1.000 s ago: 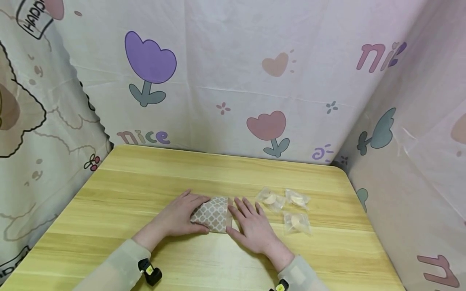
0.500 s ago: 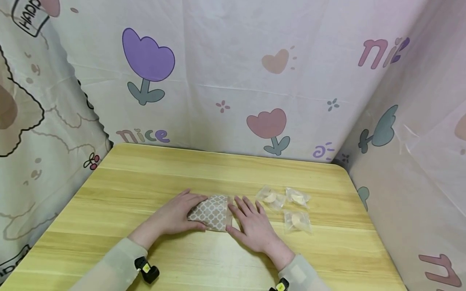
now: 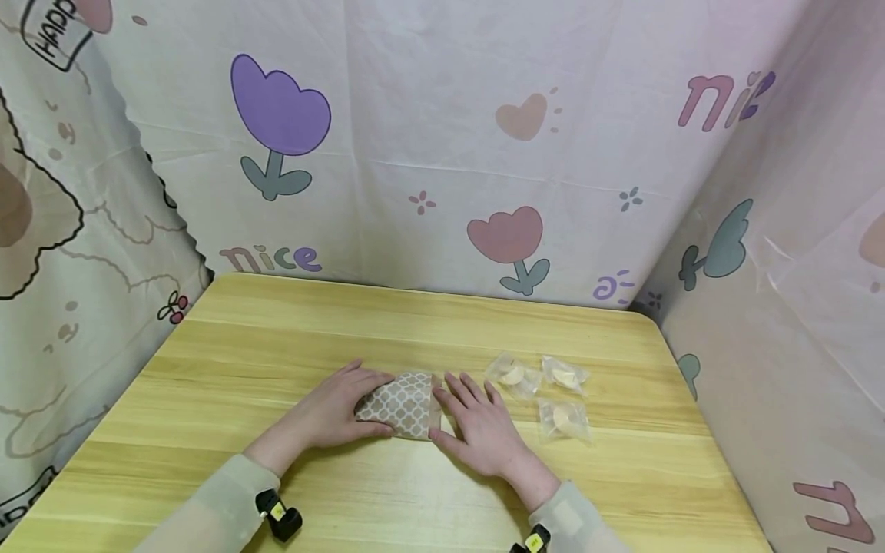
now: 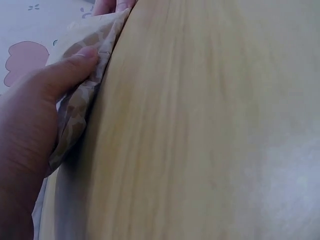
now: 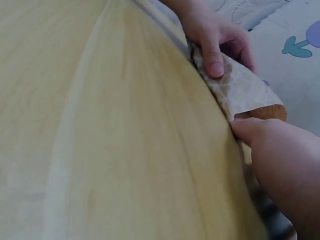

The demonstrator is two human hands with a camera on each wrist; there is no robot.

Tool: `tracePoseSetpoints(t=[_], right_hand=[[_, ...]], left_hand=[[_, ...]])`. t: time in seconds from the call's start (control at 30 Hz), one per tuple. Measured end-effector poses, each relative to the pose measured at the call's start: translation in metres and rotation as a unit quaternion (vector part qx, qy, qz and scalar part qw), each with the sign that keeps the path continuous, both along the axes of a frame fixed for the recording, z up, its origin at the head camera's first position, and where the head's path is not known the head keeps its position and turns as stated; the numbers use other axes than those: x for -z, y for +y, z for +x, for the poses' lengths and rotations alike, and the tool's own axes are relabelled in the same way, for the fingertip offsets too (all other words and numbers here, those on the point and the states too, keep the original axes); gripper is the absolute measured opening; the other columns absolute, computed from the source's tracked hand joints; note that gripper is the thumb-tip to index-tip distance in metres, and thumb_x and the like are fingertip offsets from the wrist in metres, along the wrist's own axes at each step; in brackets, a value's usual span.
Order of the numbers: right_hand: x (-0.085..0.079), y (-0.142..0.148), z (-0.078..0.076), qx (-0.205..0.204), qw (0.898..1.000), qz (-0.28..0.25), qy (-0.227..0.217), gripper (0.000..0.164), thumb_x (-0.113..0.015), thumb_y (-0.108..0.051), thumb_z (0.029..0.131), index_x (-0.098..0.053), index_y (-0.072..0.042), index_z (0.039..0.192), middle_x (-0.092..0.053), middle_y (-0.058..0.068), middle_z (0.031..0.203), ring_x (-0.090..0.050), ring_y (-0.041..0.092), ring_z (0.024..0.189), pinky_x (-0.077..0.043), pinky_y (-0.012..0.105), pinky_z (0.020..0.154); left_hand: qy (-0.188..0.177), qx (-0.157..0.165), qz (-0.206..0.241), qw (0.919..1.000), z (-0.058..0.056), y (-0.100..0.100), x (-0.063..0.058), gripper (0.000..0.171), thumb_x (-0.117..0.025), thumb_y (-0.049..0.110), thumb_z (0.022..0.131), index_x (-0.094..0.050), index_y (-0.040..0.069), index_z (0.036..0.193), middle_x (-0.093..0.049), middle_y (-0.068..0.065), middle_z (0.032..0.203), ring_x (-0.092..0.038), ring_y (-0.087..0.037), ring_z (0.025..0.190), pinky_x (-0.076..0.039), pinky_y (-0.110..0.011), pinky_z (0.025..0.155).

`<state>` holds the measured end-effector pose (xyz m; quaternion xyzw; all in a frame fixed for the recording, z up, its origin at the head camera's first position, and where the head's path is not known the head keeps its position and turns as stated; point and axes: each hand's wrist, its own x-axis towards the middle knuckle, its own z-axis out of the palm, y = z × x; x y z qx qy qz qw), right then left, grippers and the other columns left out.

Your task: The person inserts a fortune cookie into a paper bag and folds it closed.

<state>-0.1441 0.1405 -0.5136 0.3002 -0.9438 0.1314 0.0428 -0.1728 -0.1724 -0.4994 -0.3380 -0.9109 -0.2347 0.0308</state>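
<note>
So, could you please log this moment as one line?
left grip: holds patterned packet | right grip: touches packet's plain edge | three clear sachets: on table

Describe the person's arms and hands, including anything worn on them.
Both the left hand and the right hand are bare, with no gloves. The left sleeve and right sleeve are long, pale greenish-cream fabric. A small, boxy black left wrist camera and matching right wrist camera each bear a yellow marking; any lettering is too small to read.
</note>
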Motion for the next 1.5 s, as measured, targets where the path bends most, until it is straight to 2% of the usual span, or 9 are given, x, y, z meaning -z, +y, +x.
tracePoseSetpoints(t=[0.4,0.7,1.0,1.17,1.27,1.5], right_hand=[[-0.013,0.003,-0.004,-0.002,1.000,-0.007,-0.027,0.073,-0.054,-0.062,0.103,-0.048,-0.016,0.159,-0.037,0.013,0.168,-0.033,0.034,0.154,-0.027,0.064,0.122],[-0.025,0.010,-0.005,-0.008,0.999,-0.031,0.005,0.073,-0.060,-0.059,0.102,-0.050,-0.012,0.157,-0.039,0.016,0.166,-0.040,0.038,0.149,-0.034,0.065,0.118],[-0.041,0.033,-0.005,-0.015,0.999,-0.043,-0.004,0.073,-0.061,-0.055,0.104,-0.045,-0.011,0.160,-0.039,0.015,0.166,-0.040,0.040,0.149,-0.030,0.064,0.121],[-0.048,0.047,-0.005,-0.005,0.999,-0.053,0.009,0.075,-0.062,-0.055,0.103,-0.044,-0.012,0.161,-0.040,0.014,0.165,-0.042,0.038,0.147,-0.033,0.064,0.120],[-0.049,0.055,-0.005,0.003,0.998,-0.061,0.022,0.075,-0.063,-0.055,0.103,-0.043,-0.014,0.162,-0.041,0.012,0.165,-0.043,0.039,0.147,-0.033,0.064,0.119],[-0.053,0.077,-0.005,0.014,0.997,-0.076,0.016,0.074,-0.066,-0.052,0.102,-0.043,-0.015,0.162,-0.042,0.011,0.165,-0.043,0.037,0.148,-0.031,0.069,0.118]], left_hand=[[0.001,0.008,-0.001,1.0000,-0.001,0.000,-0.002,0.085,-0.078,0.070,0.084,-0.063,0.013,0.145,-0.065,0.001,0.143,-0.056,-0.022,0.136,-0.024,-0.053,0.127],[0.007,0.010,-0.003,0.9999,-0.002,0.000,0.001,0.087,-0.077,0.073,0.084,-0.062,0.013,0.145,-0.065,0.000,0.143,-0.057,-0.022,0.135,-0.025,-0.054,0.127],[0.000,0.006,0.003,1.0000,-0.001,0.000,-0.001,0.089,-0.081,0.068,0.082,-0.062,0.011,0.147,-0.065,0.000,0.143,-0.058,-0.024,0.134,-0.025,-0.054,0.126],[-0.002,0.005,0.002,1.0000,-0.001,0.001,-0.003,0.089,-0.082,0.068,0.081,-0.062,0.011,0.147,-0.065,0.000,0.143,-0.057,-0.025,0.135,-0.025,-0.054,0.126],[-0.002,0.004,-0.001,1.0000,-0.001,0.002,-0.003,0.089,-0.082,0.069,0.081,-0.061,0.012,0.147,-0.065,0.000,0.144,-0.057,-0.025,0.135,-0.025,-0.054,0.126],[-0.004,0.005,0.000,1.0000,0.000,0.002,-0.002,0.090,-0.080,0.070,0.081,-0.061,0.012,0.147,-0.065,-0.001,0.144,-0.058,-0.025,0.135,-0.025,-0.055,0.126]])
